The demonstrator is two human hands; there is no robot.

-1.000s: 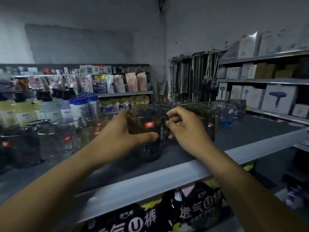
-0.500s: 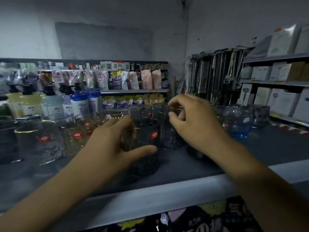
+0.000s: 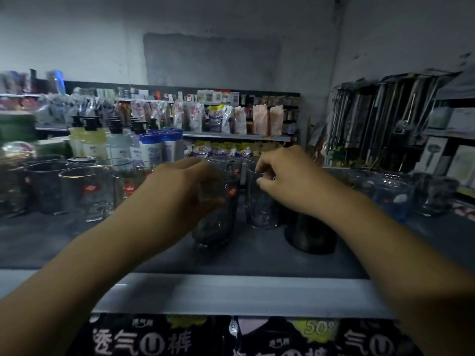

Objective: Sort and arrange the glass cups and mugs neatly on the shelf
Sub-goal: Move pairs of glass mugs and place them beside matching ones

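Observation:
A dark glass mug (image 3: pixel 218 222) with a red sticker stands on the grey shelf (image 3: pixel 231 294). My left hand (image 3: pixel 177 194) is wrapped round its left side, thumb across the front. Just to its right stands a clear glass (image 3: pixel 259 214), and my right hand (image 3: pixel 290 181) pinches its rim with curled fingers. A dark mug (image 3: pixel 311 237) sits under my right wrist, partly hidden. More clear glasses (image 3: pixel 87 194) with red stickers are grouped at the left. A blue glass (image 3: pixel 393 199) and a clear cup (image 3: pixel 437 196) stand at the right.
Pump bottles (image 3: pixel 90 140) and blue-capped tubs (image 3: pixel 159 147) stand behind the left glasses. Hanging tools (image 3: pixel 385 119) and boxed goods fill the racks at the right. Packaged goods (image 3: pixel 231 340) lie below the shelf's front edge.
The mug in my left hand has come down onto the shelf. My right hand has left its handle and gone to the rim of the glass beside it. The view has swung left.

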